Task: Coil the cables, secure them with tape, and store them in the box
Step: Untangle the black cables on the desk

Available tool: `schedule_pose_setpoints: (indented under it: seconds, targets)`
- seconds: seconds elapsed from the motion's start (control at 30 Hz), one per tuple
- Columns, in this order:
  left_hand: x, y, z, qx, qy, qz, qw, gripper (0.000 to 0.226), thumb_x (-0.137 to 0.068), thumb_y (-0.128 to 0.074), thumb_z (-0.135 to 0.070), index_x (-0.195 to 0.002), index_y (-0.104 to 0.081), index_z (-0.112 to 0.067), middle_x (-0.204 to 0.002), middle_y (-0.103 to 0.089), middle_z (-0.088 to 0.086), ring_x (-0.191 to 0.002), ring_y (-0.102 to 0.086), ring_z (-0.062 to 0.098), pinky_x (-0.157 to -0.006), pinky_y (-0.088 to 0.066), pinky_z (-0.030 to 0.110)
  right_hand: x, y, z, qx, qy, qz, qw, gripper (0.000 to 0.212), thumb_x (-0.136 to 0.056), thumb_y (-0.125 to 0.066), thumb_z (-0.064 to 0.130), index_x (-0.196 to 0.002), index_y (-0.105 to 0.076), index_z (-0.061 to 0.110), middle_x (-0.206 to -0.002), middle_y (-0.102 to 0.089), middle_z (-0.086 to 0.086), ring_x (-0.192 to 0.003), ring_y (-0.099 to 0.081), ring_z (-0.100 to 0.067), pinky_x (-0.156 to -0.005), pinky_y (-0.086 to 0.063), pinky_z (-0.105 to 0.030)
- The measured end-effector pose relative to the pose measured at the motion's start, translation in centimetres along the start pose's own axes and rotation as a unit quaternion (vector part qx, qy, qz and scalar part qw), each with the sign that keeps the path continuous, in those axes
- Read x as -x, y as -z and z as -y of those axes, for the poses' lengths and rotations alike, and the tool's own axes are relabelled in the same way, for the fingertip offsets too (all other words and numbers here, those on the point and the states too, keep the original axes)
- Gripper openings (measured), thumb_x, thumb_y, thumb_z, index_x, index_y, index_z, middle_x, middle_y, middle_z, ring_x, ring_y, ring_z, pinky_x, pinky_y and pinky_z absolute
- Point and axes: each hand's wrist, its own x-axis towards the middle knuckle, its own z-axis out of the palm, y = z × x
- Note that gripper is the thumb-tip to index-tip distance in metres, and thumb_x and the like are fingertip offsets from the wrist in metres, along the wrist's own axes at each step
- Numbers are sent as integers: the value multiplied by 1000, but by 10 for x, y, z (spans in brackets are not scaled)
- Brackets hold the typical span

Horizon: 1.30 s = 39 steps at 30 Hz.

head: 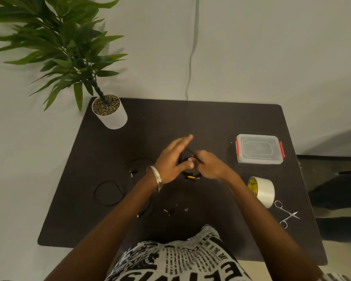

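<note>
1. Centrally, both hands meet above the middle of the dark table (211,122), working a small coil (187,159) of black cable between them.
2. The left hand (173,162) has its fingers stretched out and loosely spread toward 1 o'clock, with the thumb pressed against the coil's near side; a metal bangle (157,177) sits on that wrist.
3. The right hand (208,164) is curled, its fingertips closed on the coil's right side; how exactly they pinch is blurred.
4. A yellow-marked end (192,177) of the cable hangs just below the hands.
5. At 9 o'clock from the hands a loose cable (109,192) lies looped on the table, with a plug (133,171) near it.
6. At 6 o'clock, small connectors (168,211) and more cable lie near the person's printed shirt (180,260).
7. At 3 o'clock stands the box (259,149), clear, lid on, red clips at both sides.
8. At 4 o'clock a tape roll (261,191) lies on its side, and scissors (287,214) lie just beyond it at 5 o'clock.
9. At 11 o'clock a plant (109,111) in a white pot stands on the table's corner.
</note>
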Motion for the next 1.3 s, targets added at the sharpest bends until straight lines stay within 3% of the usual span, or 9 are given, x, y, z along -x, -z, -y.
schedule_pose_setpoints:
  seconds: [0.07, 0.2, 0.3, 0.63, 0.8, 0.93, 1.07, 1.17, 1.3]
  targets:
    - [-7, -1, -6, -75, 3, 67, 995, 59, -87, -58, -24, -142, -39, -14, -122, -53, 11, -113, -52, 23, -90, -39, 23, 0, 1, 1, -27, 7, 10, 1000, 19, -98, -45, 14, -93, -62, 8, -86, -65, -5, -82, -60, -15, -74, -47, -30]
    - [-4, -8, -10, -87, 32, 62, 994, 35, -90, -52, -12, -125, -59, -7, -96, -63, 18, -89, -59, 27, -71, -35, 20, 7, 12, -3, -179, -16, 28, 983, 24, -95, -54, 10, -76, -67, 8, -66, -58, -5, -59, -51, -3, -64, -42, -22]
    - [1, -12, -5, -79, 43, 23, 996, 24, -92, -49, -7, -109, -66, -2, -89, -66, 17, -83, -60, 26, -73, -40, 29, 14, 13, -16, -287, -16, 28, 957, 14, -89, -61, 4, -99, -70, 1, -87, -68, -22, -79, -62, -16, -76, -49, -28]
    - [1, -22, -2, 123, 202, 26, 971, 23, -96, -43, -8, -80, -57, -15, -68, -53, -4, -67, -51, 11, -68, -41, 29, 20, 1, -33, -308, 20, -6, 951, 21, -90, -56, -2, -104, -70, 4, -82, -71, -5, -73, -62, -2, -66, -47, -14]
    - [0, -24, -6, 221, 225, 10, 949, 35, -98, -40, -8, -68, -55, -18, -62, -50, -8, -56, -45, 0, -61, -36, 23, 20, -3, -46, -448, 33, 21, 893, 29, -93, -50, 14, -115, -65, 1, -108, -69, -19, -102, -63, -27, -92, -47, -35]
    - [-2, -25, -11, 187, 234, -47, 953, 31, -96, -45, -15, -68, -59, -20, -70, -61, -2, -63, -53, 11, -69, -43, 31, 17, -9, -39, -356, 58, -89, 928, 29, -94, -53, 15, -120, -63, 5, -126, -61, -9, -118, -57, -14, -99, -47, -27]
    - [-4, -19, -17, 38, 171, -91, 980, 22, -95, -48, -15, -89, -68, -8, -87, -71, 4, -78, -60, 13, -71, -41, 22, 15, -15, -32, -298, 74, -106, 946, 39, -85, -67, 29, -120, -63, 14, -123, -62, -3, -117, -58, -14, -100, -48, -33]
    - [-4, -14, -17, 8, 112, -94, 989, 21, -93, -50, -14, -92, -69, -5, -87, -72, 6, -82, -64, 17, -73, -42, 20, 11, -20, -32, -206, 73, -135, 967, 32, -84, -65, 2, -114, -66, 13, -106, -70, -1, -102, -66, -13, -93, -53, -36]
    - [-2, -14, -18, 13, 80, -101, 992, 19, -92, -52, -13, -91, -69, -6, -81, -70, 4, -76, -64, 17, -72, -46, 25, 11, -19, -21, -169, 70, -216, 959, 31, -81, -56, -11, -100, -70, 10, -89, -70, -1, -85, -66, -13, -78, -53, -20]
